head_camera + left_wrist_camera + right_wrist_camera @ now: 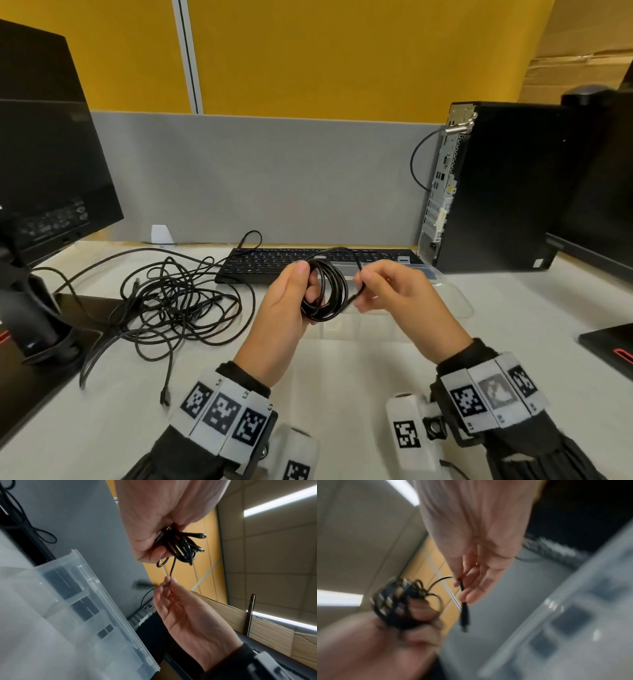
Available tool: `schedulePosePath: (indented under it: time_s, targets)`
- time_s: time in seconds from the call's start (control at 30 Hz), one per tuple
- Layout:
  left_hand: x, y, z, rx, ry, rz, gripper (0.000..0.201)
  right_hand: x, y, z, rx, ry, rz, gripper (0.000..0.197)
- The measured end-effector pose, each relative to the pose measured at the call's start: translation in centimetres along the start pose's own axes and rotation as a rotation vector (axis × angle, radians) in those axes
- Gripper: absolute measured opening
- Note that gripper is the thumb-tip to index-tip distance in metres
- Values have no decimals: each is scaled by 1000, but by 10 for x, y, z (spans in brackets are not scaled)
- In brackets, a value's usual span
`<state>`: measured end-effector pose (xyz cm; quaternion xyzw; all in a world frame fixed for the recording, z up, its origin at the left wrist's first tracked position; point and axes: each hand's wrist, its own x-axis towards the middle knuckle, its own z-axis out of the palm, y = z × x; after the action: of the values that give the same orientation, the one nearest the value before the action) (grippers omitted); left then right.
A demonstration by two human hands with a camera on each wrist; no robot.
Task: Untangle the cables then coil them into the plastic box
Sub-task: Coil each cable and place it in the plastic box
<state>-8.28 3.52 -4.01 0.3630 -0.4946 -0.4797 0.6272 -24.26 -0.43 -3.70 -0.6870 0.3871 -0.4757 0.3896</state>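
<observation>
My left hand [284, 308] is gripping the coil [325, 287] over the plastic box [455, 301]; right hand [394, 291] pinching its tail – slackening risks loops springing apart

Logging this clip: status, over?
Left hand grips coiled cable. Right hand pinches its loose end. Plastic box below, open. Tangled cables left, clear.

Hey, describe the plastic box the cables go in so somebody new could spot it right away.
Start at the black computer tower on the right of the white desk. The plastic box sits in front of the keyboard, under the right hand. Unlike the black gear around it, it is see-through and looks empty.
</observation>
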Motion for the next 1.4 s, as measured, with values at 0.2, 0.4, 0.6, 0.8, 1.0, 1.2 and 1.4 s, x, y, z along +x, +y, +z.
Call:
schedulePosePath:
  time_s: [0.2,0.4,0.6,0.8,1.0,1.2,1.4]
  targets:
    - [3,-6,-3,122,5,-4,48,1,-1,13,612,11,162,20]
    - [6,-7,-5,169,-53,-67,43,6,5,11,771,-14,237,20]
    - [16,-1,3,92,-145,-128,33,7,12,11,920,-15,314,17]
    - [20,-7,13,131,-177,-148,33,4,12,12,923,-10,325,29]
    - [21,-14,10,256,-127,-116,31,-1,7,18,897,63,352,12]
    - [18,-15,13,378,-129,1,30,-4,7,21,750,168,315,23]
    - [18,-14,15,320,-111,10,28,-6,-2,18,950,85,323,21]
